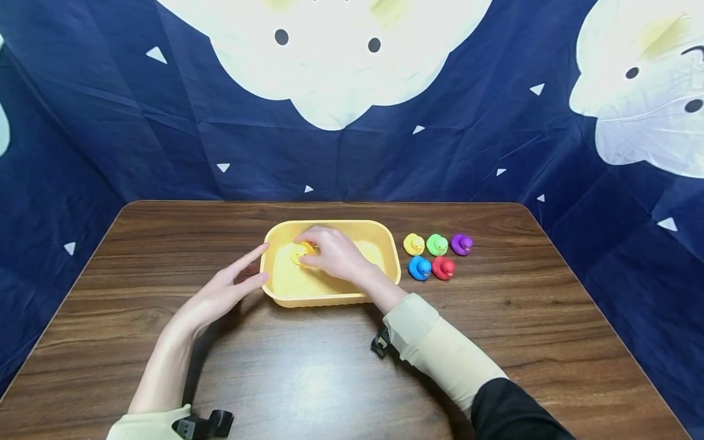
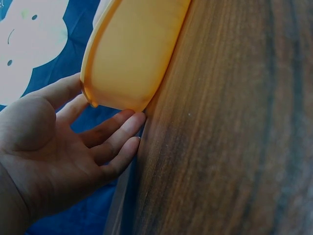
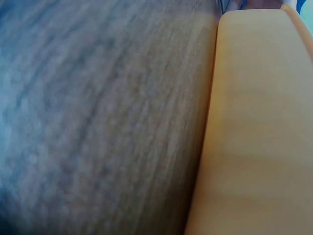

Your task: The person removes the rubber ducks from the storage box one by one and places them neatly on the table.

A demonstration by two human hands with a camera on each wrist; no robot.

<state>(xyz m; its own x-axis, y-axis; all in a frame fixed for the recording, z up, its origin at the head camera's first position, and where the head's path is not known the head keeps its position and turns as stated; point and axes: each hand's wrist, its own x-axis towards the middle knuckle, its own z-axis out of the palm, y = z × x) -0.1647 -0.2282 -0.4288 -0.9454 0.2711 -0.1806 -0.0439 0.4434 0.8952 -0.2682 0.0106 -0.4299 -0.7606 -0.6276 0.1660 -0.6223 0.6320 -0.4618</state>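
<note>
Inside the left part of a yellow plastic tub (image 1: 330, 300), my right hand (image 1: 337, 253) pinches a yellow rubber duck (image 1: 300, 250) between thumb and fingers. That hand partly covers the duck. My left hand (image 1: 228, 284) touches the tub's left end with its fingers extended. In the left wrist view, the fingertips of the left hand (image 2: 63, 147) meet the outer wall and rim of the tub (image 2: 132, 54). The right wrist view shows the tub's long side wall (image 3: 259, 122); the right hand's hold is out of sight there.
To the right of the tub sit more rubber ducks: yellow (image 1: 414, 244), green (image 1: 437, 245), purple (image 1: 461, 244), blue (image 1: 420, 267) and red (image 1: 443, 267). All stand on a brown wood-grain table (image 1: 522, 342). A dark blue cloth (image 1: 341, 159) with white cloud shapes hangs behind.
</note>
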